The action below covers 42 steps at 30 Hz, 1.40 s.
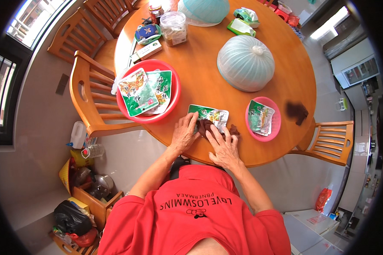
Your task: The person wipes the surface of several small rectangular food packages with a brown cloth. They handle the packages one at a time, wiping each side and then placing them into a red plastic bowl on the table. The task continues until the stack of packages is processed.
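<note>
A flat green-and-white food packet lies near the table's front edge, with a dark brown cloth bunched over its lower part. My left hand is at the packet's left side, fingers bent down against its edge and next to the cloth. On the cloth's right part rests my right hand, its fingers pressing the fabric onto the packet. The packet's near side is hidden by cloth and fingers. To the right, a pink basin holds a similar packet. A larger red basin on the left contains several more.
A pale blue mesh food cover stands beyond the packet, another mesh cover farther back. A clear plastic jar and small boxes sit at the back left. A dark brown patch lies at the right. Wooden chairs flank the round table.
</note>
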Tool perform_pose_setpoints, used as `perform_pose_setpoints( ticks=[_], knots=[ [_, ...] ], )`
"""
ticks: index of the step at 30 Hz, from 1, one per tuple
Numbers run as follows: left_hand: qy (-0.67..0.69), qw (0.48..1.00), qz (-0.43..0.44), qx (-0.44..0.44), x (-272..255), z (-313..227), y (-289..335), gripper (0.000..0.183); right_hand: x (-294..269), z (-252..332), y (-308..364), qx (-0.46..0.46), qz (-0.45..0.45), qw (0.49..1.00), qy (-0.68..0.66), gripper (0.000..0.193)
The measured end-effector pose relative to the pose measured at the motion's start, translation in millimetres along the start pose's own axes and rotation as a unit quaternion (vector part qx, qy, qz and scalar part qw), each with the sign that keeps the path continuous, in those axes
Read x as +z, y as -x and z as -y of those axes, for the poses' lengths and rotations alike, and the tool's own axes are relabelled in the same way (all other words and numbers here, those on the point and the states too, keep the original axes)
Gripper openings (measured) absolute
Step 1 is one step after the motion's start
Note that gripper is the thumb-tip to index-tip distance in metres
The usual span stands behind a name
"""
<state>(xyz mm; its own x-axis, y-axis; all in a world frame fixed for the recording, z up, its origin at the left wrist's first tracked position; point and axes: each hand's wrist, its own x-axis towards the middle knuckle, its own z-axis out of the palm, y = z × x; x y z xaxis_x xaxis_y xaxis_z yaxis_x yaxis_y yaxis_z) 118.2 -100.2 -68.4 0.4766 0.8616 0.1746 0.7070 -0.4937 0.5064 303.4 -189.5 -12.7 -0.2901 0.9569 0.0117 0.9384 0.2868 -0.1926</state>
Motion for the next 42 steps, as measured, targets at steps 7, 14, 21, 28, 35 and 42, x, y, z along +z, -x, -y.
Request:
perform_pose_setpoints(
  ticks=[7, 14, 21, 28, 35, 42],
  knots=[
    [0.001, 1.0, 0.001, -0.001, -3, -3, 0, 0.069, -20, -16, 57, 0.064, 0.037, 0.994, -0.076, 0.075],
    [-0.002, 1.0, 0.008, 0.006, -2, -3, -1, 0.068, -21, -41, 49, 0.086, -0.108, 0.959, -0.249, 0.029],
    [0.006, 1.0, 0.003, 0.007, -4, -3, -1, 0.066, -16, 12, -46, 0.115, -0.29, 0.916, -0.253, 0.046],
    [-0.007, 1.0, 0.002, 0.0, 0, 0, 2, 0.059, 29, 13, -45, 0.064, -0.221, 0.973, -0.01, 0.032],
    [0.009, 1.0, -0.002, 0.008, -3, -5, -1, 0.068, 25, -24, -30, 0.273, -0.24, 0.919, -0.156, 0.036],
    [0.033, 0.998, -0.048, -0.016, 9, 6, 3, 0.067, 26, 27, -83, 0.071, -0.159, 0.985, 0.002, 0.03]
  ],
)
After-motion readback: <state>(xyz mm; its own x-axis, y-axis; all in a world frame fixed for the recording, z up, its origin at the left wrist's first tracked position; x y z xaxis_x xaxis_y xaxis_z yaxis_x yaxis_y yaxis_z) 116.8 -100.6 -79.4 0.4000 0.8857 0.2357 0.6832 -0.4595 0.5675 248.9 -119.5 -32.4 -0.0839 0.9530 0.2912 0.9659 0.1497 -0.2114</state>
